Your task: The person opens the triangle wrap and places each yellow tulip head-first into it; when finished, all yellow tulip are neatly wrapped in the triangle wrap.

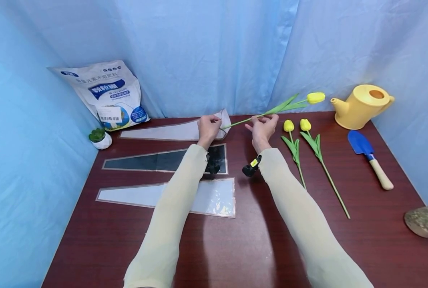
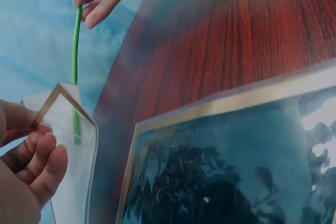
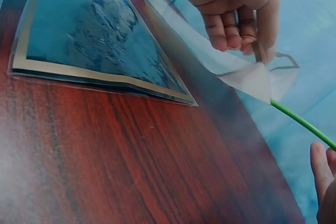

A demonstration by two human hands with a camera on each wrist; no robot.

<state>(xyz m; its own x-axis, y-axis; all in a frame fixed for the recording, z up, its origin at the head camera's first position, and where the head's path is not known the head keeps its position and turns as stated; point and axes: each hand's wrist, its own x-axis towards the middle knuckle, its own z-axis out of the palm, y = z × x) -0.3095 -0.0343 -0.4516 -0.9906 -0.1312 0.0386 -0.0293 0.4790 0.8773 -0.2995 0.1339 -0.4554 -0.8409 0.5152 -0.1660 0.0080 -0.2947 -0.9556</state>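
My left hand (image 1: 209, 129) pinches the edge of a white tapered flower sleeve (image 1: 163, 133) at its wide mouth, which stands open. In my right hand (image 1: 263, 130) is the green stem of a yellow tulip (image 1: 315, 98), pinched between thumb and fingers. The blossom points to the back right. The lower end of the stem (image 2: 76, 124) lies inside the sleeve mouth, as the left wrist view shows. Past the left fingertips, the right wrist view shows the folded-back sleeve corner (image 3: 252, 81). Two more yellow tulips (image 1: 288, 126) (image 1: 305, 125) lie right of my right hand.
A black sleeve (image 1: 163, 161) and another white sleeve (image 1: 214, 198) lie nearer. At back left stand a fertilizer bag (image 1: 105, 96) and a small potted succulent (image 1: 100, 139). On the right are a yellow watering can (image 1: 361, 106), a blue trowel (image 1: 360, 143) and a jar (image 1: 424, 222).
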